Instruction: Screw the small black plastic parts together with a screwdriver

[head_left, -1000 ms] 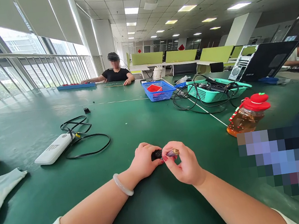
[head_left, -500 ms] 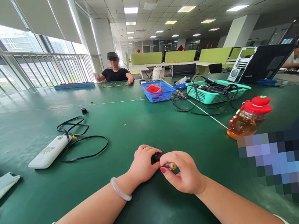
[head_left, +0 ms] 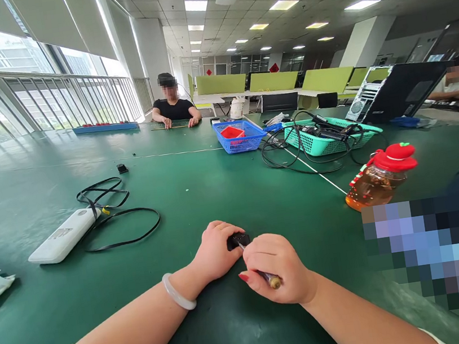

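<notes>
My left hand (head_left: 218, 249), with a pale bangle at the wrist, is closed around a small black block-like part (head_left: 236, 241) on the green table. What the part is cannot be made out. In my right hand (head_left: 280, 264) is a screwdriver (head_left: 274, 281); its thin metal shaft points at the black part, and its dark handle with a yellowish end sticks out below my fingers. The shaft tip appears to meet the black part's upper face. My fingers hide most of the handle.
A white power bank (head_left: 65, 236) with a black cable lies left. Ahead stand a blue basket (head_left: 242, 143) and a teal basket (head_left: 320, 147) of cables. A red-lidded bottle (head_left: 378, 179) stands right, a black computer case (head_left: 408, 90) behind it. A person (head_left: 176, 110) sits across the table.
My right hand has turned, so the screwdriver's handle end now points lower and its shaft shows against the black part. The view has shifted slightly. The person opposite has lowered one hand to the table.
</notes>
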Action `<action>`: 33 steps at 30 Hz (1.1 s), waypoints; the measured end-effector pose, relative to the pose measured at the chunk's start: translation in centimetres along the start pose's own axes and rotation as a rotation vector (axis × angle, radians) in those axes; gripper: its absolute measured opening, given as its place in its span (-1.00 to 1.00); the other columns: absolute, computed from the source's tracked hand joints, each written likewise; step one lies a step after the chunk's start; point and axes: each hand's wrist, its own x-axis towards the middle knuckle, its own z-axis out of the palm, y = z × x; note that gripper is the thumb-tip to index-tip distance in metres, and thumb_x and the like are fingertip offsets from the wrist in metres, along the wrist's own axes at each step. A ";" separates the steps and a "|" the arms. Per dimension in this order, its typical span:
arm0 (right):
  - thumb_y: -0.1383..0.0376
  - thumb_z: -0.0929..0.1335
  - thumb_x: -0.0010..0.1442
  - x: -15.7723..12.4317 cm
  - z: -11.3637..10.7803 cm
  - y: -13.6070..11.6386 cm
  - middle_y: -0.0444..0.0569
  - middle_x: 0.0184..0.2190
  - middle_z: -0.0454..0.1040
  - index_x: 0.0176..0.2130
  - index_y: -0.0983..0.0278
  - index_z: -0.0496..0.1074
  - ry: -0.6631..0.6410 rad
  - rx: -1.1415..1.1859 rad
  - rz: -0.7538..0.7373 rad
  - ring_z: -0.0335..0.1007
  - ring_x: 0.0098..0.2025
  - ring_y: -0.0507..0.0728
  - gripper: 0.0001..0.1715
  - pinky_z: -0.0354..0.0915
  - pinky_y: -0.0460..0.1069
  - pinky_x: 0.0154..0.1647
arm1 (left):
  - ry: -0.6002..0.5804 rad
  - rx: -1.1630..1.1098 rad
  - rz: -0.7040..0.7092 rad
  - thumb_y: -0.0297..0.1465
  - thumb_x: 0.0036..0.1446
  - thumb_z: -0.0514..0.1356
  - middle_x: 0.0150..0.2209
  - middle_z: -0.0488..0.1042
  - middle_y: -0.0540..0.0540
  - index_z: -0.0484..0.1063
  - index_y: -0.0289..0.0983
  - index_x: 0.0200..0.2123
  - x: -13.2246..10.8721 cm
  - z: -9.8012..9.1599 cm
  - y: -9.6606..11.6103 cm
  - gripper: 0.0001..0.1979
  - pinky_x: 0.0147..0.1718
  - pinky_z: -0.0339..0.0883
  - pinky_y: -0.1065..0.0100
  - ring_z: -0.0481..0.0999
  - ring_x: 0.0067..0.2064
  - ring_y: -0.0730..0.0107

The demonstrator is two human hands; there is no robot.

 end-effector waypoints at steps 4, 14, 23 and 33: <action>0.27 0.25 0.27 -0.2 0.2 0.2 -0.17 -0.66 0.27 -0.58 0.21 0.18 -0.044 0.013 0.030 0.11 -0.59 0.01 -0.61 0.09 -0.04 -0.53 | -0.009 -0.008 -0.009 -0.42 -0.01 0.24 -0.09 0.59 -0.02 0.54 -0.14 -0.13 0.0 -0.1 0.1 -0.68 0.14 0.22 0.04 0.36 0.10 0.07; 0.28 0.26 0.26 0.0 0.4 0.1 -0.17 -0.60 0.25 -0.54 0.24 0.23 -0.122 0.030 0.093 0.06 -0.54 0.00 -0.67 0.04 -0.07 -0.51 | 0.026 -0.057 -0.067 -0.43 -0.01 0.23 -0.12 0.60 -0.03 0.55 -0.16 -0.13 0.2 -0.2 0.0 -0.68 0.11 0.27 0.12 0.41 0.05 0.13; 0.27 0.22 0.32 0.1 0.3 0.2 -0.16 -0.59 0.21 -0.57 0.25 0.18 -0.147 0.007 0.104 0.01 -0.53 0.00 -0.58 0.03 -0.07 -0.50 | 0.010 -0.039 -0.071 -0.42 0.00 0.22 -0.09 0.59 -0.06 0.55 -0.18 -0.09 0.2 -0.4 0.1 -0.65 0.12 0.27 0.11 0.41 0.06 0.11; 0.31 0.23 0.29 0.2 0.3 0.0 -0.18 -0.59 0.14 -0.59 0.25 0.15 -0.178 0.006 0.110 -0.01 -0.52 -0.01 -0.59 0.02 -0.07 -0.50 | 0.006 -0.045 -0.057 -0.38 0.02 0.23 -0.07 0.60 -0.06 0.56 -0.17 -0.10 0.1 -0.4 0.0 -0.67 0.12 0.28 0.10 0.43 0.06 0.11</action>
